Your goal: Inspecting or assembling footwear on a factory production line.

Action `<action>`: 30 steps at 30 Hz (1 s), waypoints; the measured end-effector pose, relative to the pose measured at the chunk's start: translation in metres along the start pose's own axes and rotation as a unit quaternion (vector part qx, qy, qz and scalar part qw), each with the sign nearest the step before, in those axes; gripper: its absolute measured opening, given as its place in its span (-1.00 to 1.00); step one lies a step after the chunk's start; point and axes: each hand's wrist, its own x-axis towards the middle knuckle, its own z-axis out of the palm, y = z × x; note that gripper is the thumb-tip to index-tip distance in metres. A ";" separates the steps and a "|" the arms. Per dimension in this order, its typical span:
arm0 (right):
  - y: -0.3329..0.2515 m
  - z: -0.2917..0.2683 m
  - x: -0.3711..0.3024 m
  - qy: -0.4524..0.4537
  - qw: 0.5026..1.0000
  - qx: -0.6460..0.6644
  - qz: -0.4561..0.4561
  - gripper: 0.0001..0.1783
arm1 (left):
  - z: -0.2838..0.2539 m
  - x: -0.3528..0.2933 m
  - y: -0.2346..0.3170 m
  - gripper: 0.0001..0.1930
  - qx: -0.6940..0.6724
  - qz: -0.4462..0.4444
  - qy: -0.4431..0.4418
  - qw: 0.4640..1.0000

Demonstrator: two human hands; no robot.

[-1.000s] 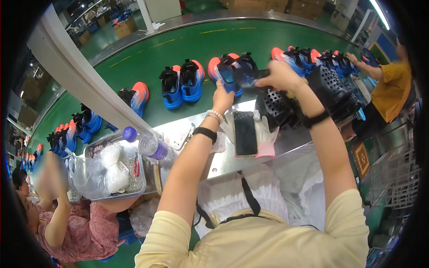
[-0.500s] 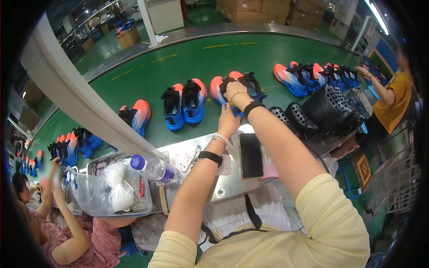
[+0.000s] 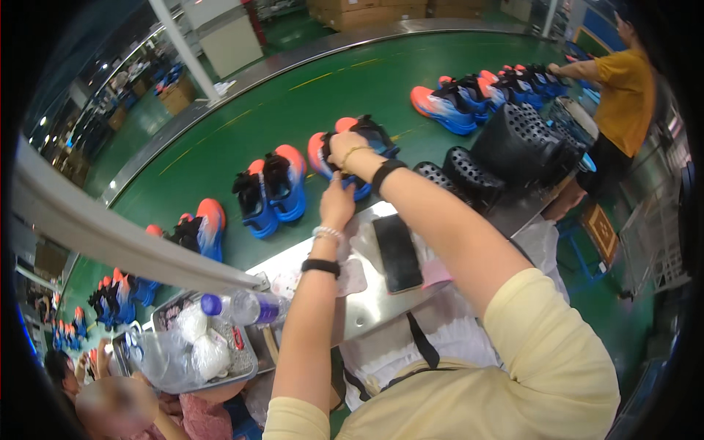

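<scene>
Both of my hands are on the left sneaker (image 3: pixel 317 155) of a pair in front of me, orange at the toe and blue at the sole, standing on the green belt. My right hand (image 3: pixel 347 149) is closed over its black collar from above, fingertips partly hidden. Lower down, at the heel end, my left hand (image 3: pixel 336 204) grips the same shoe with bent fingers. Its mate, another sneaker (image 3: pixel 375 139), stands just right of my right hand. A second pair of the same sneakers (image 3: pixel 284 183) is to the left.
More sneakers line the green belt (image 3: pixel 293 110) on both sides. Black perforated clogs (image 3: pixel 469 176) stand to the right, near a person in an orange shirt (image 3: pixel 623 95). On the metal ledge lie a phone (image 3: pixel 398 253), a bottle (image 3: pixel 253 308) and a tray (image 3: pixel 249 367). A white post (image 3: pixel 132 235) slants at left.
The whole view has turned, so the shoes and ledge appear further left. My hands stay on the same sneaker. The person at left has leaned lower.
</scene>
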 end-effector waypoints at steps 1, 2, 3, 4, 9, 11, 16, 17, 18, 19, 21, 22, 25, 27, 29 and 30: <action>0.001 0.003 0.004 -0.002 1.000 -0.010 -0.003 -0.66 | -0.001 0.002 -0.003 -0.50 0.002 0.010 -0.010 1.000; 0.005 0.011 0.009 -0.007 1.000 -0.020 -0.004 -0.66 | 0.002 0.003 -0.006 -0.48 0.003 0.020 -0.023 1.000; 0.008 0.012 0.014 -0.032 0.999 -0.037 0.002 -0.66 | 0.001 0.003 -0.002 -0.48 -0.006 0.038 -0.021 0.999; 0.013 0.013 0.018 -0.057 0.997 -0.053 0.007 -0.66 | 0.002 0.003 0.004 -0.47 -0.020 0.038 -0.035 0.998; 0.011 0.015 0.018 -0.023 0.999 -0.047 0.016 -0.73 | 0.004 0.001 0.013 -0.42 -0.034 0.020 -0.005 0.999; 0.020 0.012 0.011 -0.004 0.999 -0.044 0.026 -0.78 | 0.010 0.001 0.026 -0.44 0.003 0.011 -0.013 1.000; 0.021 -0.017 -0.041 -0.011 0.992 0.097 -0.086 -0.64 | -0.003 0.008 0.001 -0.57 -0.023 -0.004 0.024 0.999; 0.013 -0.037 -0.071 -0.010 0.982 0.113 -0.153 -0.63 | -0.018 0.009 -0.026 -0.58 -0.029 0.007 0.024 0.999; 0.027 -0.057 -0.105 0.000 0.966 0.153 -0.209 -0.64 | -0.023 0.013 -0.038 -0.59 -0.040 0.026 0.014 0.999; 0.049 -0.076 -0.140 0.039 0.960 0.194 -0.198 -0.69 | -0.023 0.013 -0.034 -0.62 -0.048 -0.048 -0.021 0.997; 0.103 -0.097 -0.201 0.191 0.926 0.285 -0.156 -0.66 | -0.032 0.013 -0.032 -0.60 -0.025 -0.015 -0.012 0.999; 0.130 -0.113 -0.227 0.218 0.928 0.293 -0.077 -0.66 | -0.032 0.014 -0.021 -0.58 -0.006 -0.016 -0.006 1.000; 0.194 -0.108 -0.256 0.324 0.904 0.276 0.048 -0.63 | -0.038 0.035 -0.023 -0.47 -0.123 -0.049 0.107 0.986; 0.219 -0.089 -0.259 0.302 0.908 0.285 0.051 -0.55 | -0.045 0.056 -0.022 -0.28 -0.145 -0.021 0.073 0.987; 0.234 -0.065 -0.264 0.273 0.912 0.301 0.058 -0.49 | -0.039 0.066 -0.005 -0.24 -0.142 -0.037 0.034 0.989; 0.234 -0.058 -0.265 0.261 0.912 0.312 0.057 -0.45 | -0.043 0.072 -0.007 -0.23 -0.131 -0.016 -0.020 0.991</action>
